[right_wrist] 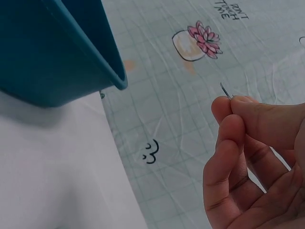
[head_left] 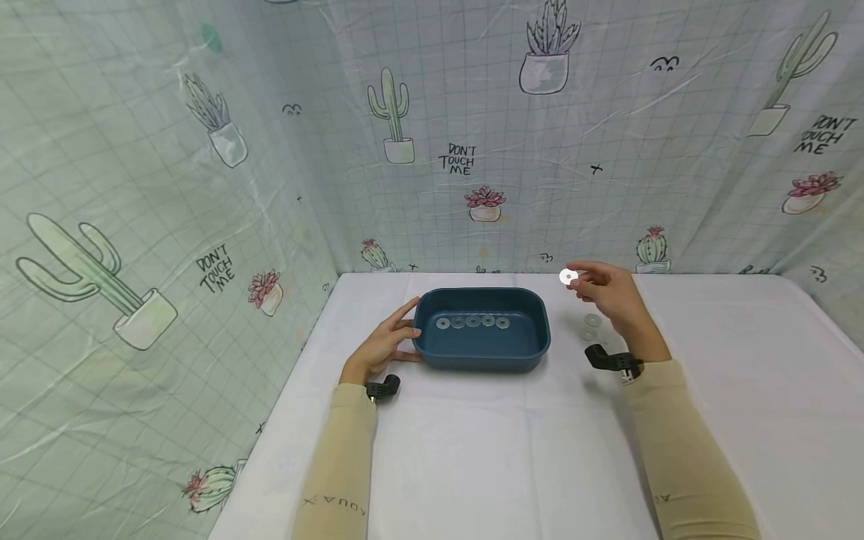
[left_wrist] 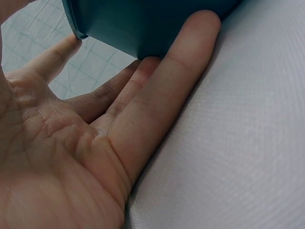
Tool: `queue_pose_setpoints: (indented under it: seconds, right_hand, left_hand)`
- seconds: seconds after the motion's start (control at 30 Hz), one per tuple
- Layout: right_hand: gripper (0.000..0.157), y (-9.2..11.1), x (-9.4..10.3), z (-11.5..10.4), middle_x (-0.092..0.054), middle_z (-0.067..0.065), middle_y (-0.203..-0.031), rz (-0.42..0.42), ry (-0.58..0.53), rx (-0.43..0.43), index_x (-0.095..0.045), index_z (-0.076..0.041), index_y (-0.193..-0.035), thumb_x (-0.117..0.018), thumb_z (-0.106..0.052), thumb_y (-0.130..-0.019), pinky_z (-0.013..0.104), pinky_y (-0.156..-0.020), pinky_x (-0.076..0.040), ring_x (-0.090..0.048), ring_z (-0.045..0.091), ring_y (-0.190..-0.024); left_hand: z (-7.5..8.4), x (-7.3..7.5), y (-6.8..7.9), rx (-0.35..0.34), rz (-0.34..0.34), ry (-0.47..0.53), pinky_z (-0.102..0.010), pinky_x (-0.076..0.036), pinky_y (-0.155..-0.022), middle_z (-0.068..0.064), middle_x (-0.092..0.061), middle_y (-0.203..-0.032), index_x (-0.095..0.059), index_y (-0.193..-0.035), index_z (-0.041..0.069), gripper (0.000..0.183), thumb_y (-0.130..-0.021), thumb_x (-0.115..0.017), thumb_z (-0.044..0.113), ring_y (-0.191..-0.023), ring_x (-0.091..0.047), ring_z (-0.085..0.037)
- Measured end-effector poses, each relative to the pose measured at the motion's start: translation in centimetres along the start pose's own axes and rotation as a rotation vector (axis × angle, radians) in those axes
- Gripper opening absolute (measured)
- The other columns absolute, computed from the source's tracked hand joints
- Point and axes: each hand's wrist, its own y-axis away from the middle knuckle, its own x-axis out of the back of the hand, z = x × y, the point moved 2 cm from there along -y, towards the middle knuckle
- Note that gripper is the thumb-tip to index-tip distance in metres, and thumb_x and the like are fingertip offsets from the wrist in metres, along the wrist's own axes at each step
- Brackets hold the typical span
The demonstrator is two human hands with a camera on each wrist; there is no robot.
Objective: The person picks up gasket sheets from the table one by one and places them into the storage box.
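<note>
Flat washer [head_left: 563, 277] is at the fingertips of my right hand [head_left: 613, 297], pinched by its edge between thumb and finger. From the head view the washer presents its round face and centre hole; from the right wrist it appears edge-on as a thin line. It is apart from the blue rectangular tray [head_left: 481, 365], which rests on the table between my two hands.

My left hand [head_left: 378, 347] is spread wide at the near-left end of the tray. Its fingers reach toward the tray, with fingertips touching the end wall and one at the rim. The lowest finger runs along the white cloth [head_left: 459, 457] that covers the table.

Five washers [head_left: 468, 322] lie flat in a row on the tray floor, between my hands. Loose washers [head_left: 588, 320] lie on the cloth below my right hand, partly screened by the wrist; I cannot tell their exact number.

A black wrist camera [head_left: 610, 360] is fitted at my right wrist, and tan sleeves [head_left: 695, 450] cover both forearms. Beyond my hands stands a gridded backdrop [head_left: 432, 210] printed with potted cacti.
</note>
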Motion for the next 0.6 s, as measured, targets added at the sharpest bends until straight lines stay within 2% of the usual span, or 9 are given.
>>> queue_pose_setpoints:
  seconds: [0.2,0.33,0.47,0.6]
  right_hand:
    - [0.041,0.1,-0.8,-1.0,-0.068,-0.006,-0.098,-0.005,-0.012,0.018,-0.061,-0.013,-0.143,-0.062,-0.015,-0.102,0.017,-0.078,-0.056,-0.064,0.017,-0.09]
    - [0.04,0.3,-1.4,-1.7,-0.069,-0.002,-0.1,-0.024,-0.026,0.037,-0.061,-0.012,-0.142,-0.063,-0.015,-0.102,0.017,-0.077,-0.056,-0.063,0.014,-0.088]
    - [0.039,0.5,-2.1,-2.2,-0.069,0.005,-0.105,-0.042,-0.006,0.058,-0.062,-0.013,-0.141,-0.064,-0.018,-0.102,0.019,-0.079,-0.056,-0.063,0.018,-0.092]
    - [0.037,0.4,-3.0,-2.4,-0.07,0.005,-0.104,-0.047,-0.005,0.048,-0.064,-0.015,-0.139,-0.064,-0.017,-0.102,0.02,-0.08,-0.056,-0.063,0.02,-0.093]
  left_hand:
    - [0.1,-0.1,0.1,0.005,0.01,0.002,-0.059,-0.06,-0.089,-0.019,-0.032,-0.16,-0.033,-0.158,0.045,0.072,-0.101,-0.06,0.01,-0.136,-0.05,-0.042]
    - [0.1,0.0,0.1,0.006,0.011,0.001,-0.059,-0.06,-0.089,-0.019,-0.032,-0.16,-0.034,-0.157,0.046,0.072,-0.101,-0.06,0.01,-0.136,-0.05,-0.042]
    - [0.2,-0.1,0.1,0.002,0.009,-0.002,-0.058,-0.06,-0.089,-0.019,-0.032,-0.16,-0.032,-0.159,0.044,0.072,-0.101,-0.06,0.01,-0.136,-0.049,-0.042]
    - [0.1,-0.1,0.1,0.0,0.004,0.0,-0.058,-0.06,-0.089,-0.02,-0.032,-0.16,-0.031,-0.16,0.043,0.073,-0.101,-0.06,0.01,-0.136,-0.05,-0.042]
